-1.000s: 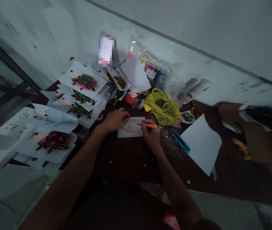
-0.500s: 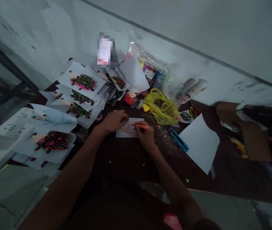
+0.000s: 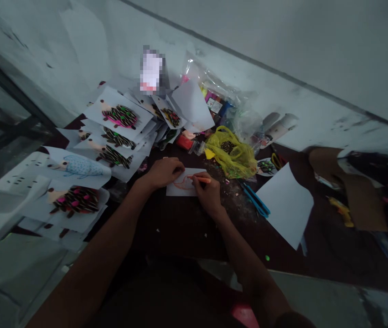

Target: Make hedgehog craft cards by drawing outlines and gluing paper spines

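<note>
Orange lines are borne by a small white sheet (image 3: 182, 192), which is laid on the dark brown surface (image 3: 169, 223) between the two hands. An orange marker (image 3: 204, 180) is gripped between the closed fingers of the right hand (image 3: 209, 191), and its tip is held down at the drawing, near the sheet's right side. The left edge of the sheet is overlapped by the bent fingers of the left hand (image 3: 165, 173); whether anything is pinched by them cannot be told.

Beyond the sheet, a red packet (image 3: 184, 141) and a yellow plastic bag (image 3: 233, 159) are seen, with dark pieces held in the bag. To the right, a blue-handled tool (image 3: 258, 201) is placed just beside a large blank sheet (image 3: 287, 207), by whose left edge it is partly bordered. A small green scrap (image 3: 267, 258) is found near the front edge.

On the left, paper sheets are piled in overlapping layers, and spiny animals are shown on them: one on an upper sheet (image 3: 120, 116) is marked in green and pink, another is coloured blue on a curled sheet (image 3: 83, 166).
</note>
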`<state>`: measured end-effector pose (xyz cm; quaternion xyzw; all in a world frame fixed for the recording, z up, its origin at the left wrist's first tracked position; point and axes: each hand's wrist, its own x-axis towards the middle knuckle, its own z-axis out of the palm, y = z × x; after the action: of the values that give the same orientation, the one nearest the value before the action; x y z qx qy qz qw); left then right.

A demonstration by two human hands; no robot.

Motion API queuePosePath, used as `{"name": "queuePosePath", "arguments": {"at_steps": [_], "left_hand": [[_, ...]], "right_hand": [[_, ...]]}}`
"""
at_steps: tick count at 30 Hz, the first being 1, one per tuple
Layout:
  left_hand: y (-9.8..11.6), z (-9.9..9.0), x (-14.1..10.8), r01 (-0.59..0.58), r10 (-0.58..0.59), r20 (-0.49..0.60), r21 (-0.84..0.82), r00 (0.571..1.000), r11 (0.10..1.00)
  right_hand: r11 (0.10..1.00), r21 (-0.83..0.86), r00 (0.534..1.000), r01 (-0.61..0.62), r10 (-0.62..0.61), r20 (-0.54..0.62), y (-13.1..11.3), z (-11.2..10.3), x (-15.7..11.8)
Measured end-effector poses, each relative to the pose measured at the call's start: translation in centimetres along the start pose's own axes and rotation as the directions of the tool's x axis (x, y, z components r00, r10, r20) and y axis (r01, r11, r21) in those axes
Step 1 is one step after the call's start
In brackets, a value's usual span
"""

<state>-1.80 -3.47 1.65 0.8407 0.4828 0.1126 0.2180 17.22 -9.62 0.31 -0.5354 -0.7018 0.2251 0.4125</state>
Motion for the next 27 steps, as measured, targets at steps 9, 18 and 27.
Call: {"name": "queuePosePath", "arguments": {"at_steps": [9,18,27], "left_hand": [[0.02,0.00,0.04,-0.004,0.004,-0.001,-0.003,1.000,1.000],[-0.01,-0.04,-0.02,-0.003,0.003,-0.007,-0.025,1.000,1.000],[-0.05,-0.06,0.02,-0.011,0.011,-0.002,-0.022,1.000,1.000]], "right_hand": [[0.998,0.057,1.000,0.001,-0.002,0.022,-0.33,-0.01,-0.14],[1.000,0.005,1.000,-0.024,0.024,0.010,-0.26,0.05,-0.16],[0.999,0.027,0.999,-0.020,0.020,-0.025,-0.23,-0.35,-0.07]]}}
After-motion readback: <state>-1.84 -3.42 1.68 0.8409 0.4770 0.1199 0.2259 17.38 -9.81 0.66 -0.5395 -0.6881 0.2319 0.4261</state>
